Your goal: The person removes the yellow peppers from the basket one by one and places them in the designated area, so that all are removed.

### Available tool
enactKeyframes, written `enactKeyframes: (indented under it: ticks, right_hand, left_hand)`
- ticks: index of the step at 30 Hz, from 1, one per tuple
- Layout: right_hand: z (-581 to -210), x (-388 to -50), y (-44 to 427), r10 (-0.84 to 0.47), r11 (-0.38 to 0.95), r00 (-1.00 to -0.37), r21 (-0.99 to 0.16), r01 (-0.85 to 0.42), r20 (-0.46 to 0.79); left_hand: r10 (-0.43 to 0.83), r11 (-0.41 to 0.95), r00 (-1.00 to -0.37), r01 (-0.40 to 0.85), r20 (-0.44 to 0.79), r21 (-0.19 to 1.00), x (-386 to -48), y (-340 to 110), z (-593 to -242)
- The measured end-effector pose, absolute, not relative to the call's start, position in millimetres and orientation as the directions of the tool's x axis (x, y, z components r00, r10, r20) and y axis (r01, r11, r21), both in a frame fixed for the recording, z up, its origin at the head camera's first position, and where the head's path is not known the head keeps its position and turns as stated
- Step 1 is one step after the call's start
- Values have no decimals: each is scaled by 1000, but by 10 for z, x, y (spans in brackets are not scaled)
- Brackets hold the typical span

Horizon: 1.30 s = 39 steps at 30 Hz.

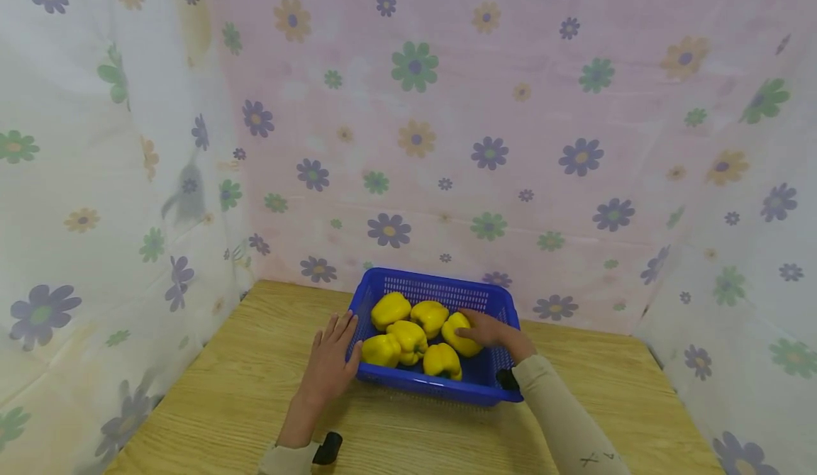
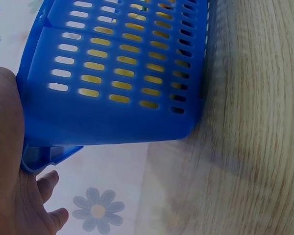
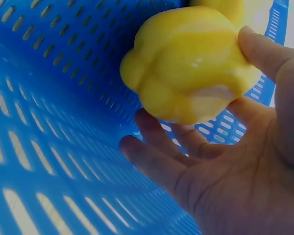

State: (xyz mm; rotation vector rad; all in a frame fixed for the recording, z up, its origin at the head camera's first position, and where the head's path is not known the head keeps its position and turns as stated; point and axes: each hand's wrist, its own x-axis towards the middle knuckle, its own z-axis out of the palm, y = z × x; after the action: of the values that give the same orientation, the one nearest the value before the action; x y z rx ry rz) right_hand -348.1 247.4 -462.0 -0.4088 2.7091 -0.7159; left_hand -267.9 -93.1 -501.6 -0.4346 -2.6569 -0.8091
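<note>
A blue plastic basket [image 1: 440,388] with slotted walls holds several yellow bell peppers [image 1: 390,310]. Inside its right part, my right hand [image 1: 490,329] grips one yellow bell pepper [image 1: 458,344]. The right wrist view shows the thumb on one side of that pepper [image 3: 191,63] and the fingers bent along the other. My left hand [image 1: 329,369] rests against the basket's left rim, fingers fairly straight. In the left wrist view, the left hand [image 2: 12,171] touches the rim beside the slotted wall [image 2: 108,122]; part of this hand is outside the frame.
The basket stands on a wood-grain table [image 1: 281,333], close to its back edge. Flower-printed cloth [image 1: 415,142] hangs behind the table and along both sides. Black wrist straps [image 1: 328,449] show at the sleeve cuffs.
</note>
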Motion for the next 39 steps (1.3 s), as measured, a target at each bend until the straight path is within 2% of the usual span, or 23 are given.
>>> enactKeyframes:
  ticks: [12,17,25,32,39]
  right_hand:
    - [-4603,-3437,2505,-344,746,-888,-663,-62,-304]
    - [-4596,-3435,2505,-343,733,-892,-677,-58,-295]
    - [-4568,-3433,2485,-274,727,-904,-686,30,-329]
    - [-4413,-3418,2450,-248,668,-902,-737,105,-353]
    - [-4295,-3363,2449,-244,631,-912,-768,110,-331]
  left_hand:
    - [192,794,-897,380,398,474,-2699,-923,-5036]
    - [203,801,-909,367,363,472,-2702,-937,-5006]
    - [208,815,-922,348,326,464,-2688,-943,-4998]
    - [202,822,-923,342,328,455,-2680,-945,-4985]
    - [198,825,-924,337,326,454,-2661,-947,-4984]
